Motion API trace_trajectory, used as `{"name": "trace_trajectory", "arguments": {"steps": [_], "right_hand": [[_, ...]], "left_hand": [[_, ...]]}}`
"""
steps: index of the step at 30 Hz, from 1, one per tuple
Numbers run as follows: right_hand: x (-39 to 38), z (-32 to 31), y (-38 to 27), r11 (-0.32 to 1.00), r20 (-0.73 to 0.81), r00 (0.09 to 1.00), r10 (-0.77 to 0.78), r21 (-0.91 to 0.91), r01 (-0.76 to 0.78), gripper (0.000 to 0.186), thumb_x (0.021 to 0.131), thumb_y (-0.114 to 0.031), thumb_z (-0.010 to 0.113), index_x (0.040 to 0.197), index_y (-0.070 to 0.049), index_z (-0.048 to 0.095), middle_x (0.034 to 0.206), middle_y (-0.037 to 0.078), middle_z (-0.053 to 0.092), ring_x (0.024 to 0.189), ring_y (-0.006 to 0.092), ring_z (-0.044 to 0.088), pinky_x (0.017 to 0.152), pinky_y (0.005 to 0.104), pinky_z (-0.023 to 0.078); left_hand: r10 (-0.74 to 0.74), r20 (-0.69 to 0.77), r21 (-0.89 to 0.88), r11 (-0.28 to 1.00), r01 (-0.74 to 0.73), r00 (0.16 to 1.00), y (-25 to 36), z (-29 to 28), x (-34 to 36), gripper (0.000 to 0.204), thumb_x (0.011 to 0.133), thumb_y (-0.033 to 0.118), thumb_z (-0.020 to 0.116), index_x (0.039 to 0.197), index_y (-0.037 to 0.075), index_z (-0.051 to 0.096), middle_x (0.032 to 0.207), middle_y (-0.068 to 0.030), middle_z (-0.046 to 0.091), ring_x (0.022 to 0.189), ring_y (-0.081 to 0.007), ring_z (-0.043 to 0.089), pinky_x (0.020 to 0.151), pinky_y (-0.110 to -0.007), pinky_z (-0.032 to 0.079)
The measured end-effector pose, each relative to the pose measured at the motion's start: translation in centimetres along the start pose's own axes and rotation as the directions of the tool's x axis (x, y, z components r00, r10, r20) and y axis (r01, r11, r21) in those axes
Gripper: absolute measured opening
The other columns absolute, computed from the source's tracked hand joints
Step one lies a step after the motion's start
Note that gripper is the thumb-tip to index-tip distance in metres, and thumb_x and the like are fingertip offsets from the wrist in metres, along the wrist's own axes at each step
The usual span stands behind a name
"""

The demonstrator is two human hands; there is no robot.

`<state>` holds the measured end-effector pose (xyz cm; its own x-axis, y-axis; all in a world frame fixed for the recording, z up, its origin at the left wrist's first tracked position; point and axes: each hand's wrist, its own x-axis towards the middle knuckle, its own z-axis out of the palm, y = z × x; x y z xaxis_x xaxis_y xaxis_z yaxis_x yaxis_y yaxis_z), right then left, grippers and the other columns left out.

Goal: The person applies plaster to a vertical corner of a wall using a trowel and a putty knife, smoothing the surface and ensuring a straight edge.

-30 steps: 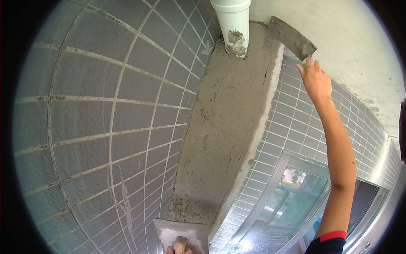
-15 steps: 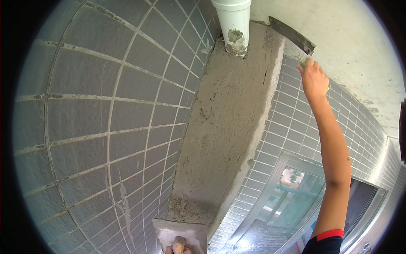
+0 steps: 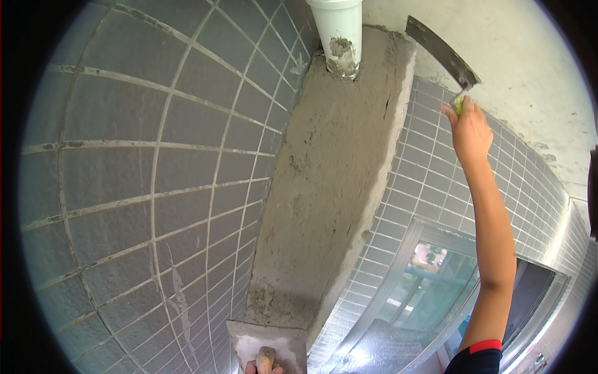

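Raised at the upper right, my right hand is closed on the yellow-green handle of a mortar-stained trowel; its long dark blade reaches up toward the right top edge of a grey mortar-coated strip. I cannot tell whether the blade touches the surface behind it. At the bottom centre, my left hand, mostly out of frame, grips the wooden handle of a square mortar-smeared board near the strip's lower end. A white pipe, patched with mortar at its base, passes into the strip's upper end.
A wall of large grey tiles runs along the left, and small grey tiles cover the wall right of the strip. A pale plastered ceiling is at the upper right. A framed glass window and a dark opening lie lower right.
Since a second ago the trowel blade has shifted slightly right, away from the strip's edge, and turned more edge-on. My right hand has lowered a little. The board has barely moved.
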<state>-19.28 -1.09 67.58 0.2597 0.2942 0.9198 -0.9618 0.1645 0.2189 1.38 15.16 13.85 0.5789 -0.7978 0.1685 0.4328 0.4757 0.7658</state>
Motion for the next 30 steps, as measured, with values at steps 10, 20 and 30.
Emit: {"name": "trace_trajectory", "arguments": {"steps": [10, 20, 30], "right_hand": [[-9.9, -7.6, -5.8, -0.13, 0.87, 0.468, -0.156, 0.452, -0.883, 0.031, 0.091, -0.035, 0.054, 0.097, -0.005, 0.052, 0.075, 0.004, 0.054, 0.063, 0.0139, 0.054, 0.056, 0.0291, 0.049], [-8.9, -5.4, -7.6, -0.152, 0.882, 0.448, -0.145, 0.428, -0.891, 0.033, 0.094, -0.037, 0.053, 0.096, -0.005, 0.048, 0.077, 0.003, 0.048, 0.056, 0.0125, 0.051, 0.048, 0.0278, 0.047], [-8.6, -7.8, -4.5, 0.314, 0.817, 0.573, -0.073, 0.564, -0.764, 0.035, 0.096, -0.037, 0.051, 0.082, -0.005, 0.046, 0.061, 0.001, 0.046, 0.049, 0.0097, 0.047, 0.045, 0.027, 0.041]], "left_hand": [[-0.024, 0.153, 0.209, 0.978, -0.009, 0.988, -0.3, -1.8, 1.2, 0.029, 0.088, 0.017, 0.067, 0.109, 0.004, 0.051, 0.073, 0.0023, 0.054, 0.053, -0.0054, 0.043, 0.045, -0.022, 0.034], [-0.015, 0.113, 0.235, 0.972, -0.012, 0.994, -2.5, -3.1, 1.1, 0.024, 0.087, 0.013, 0.067, 0.106, 0.007, 0.052, 0.075, 0.0016, 0.055, 0.054, -0.0053, 0.045, 0.046, -0.021, 0.036], [0.038, 0.15, 0.218, 0.973, -0.07, 0.988, -1.7, -3.4, 1.8, 0.026, 0.087, 0.013, 0.068, 0.107, 0.008, 0.051, 0.075, 0.0016, 0.055, 0.054, -0.005, 0.045, 0.044, -0.021, 0.035]]}}
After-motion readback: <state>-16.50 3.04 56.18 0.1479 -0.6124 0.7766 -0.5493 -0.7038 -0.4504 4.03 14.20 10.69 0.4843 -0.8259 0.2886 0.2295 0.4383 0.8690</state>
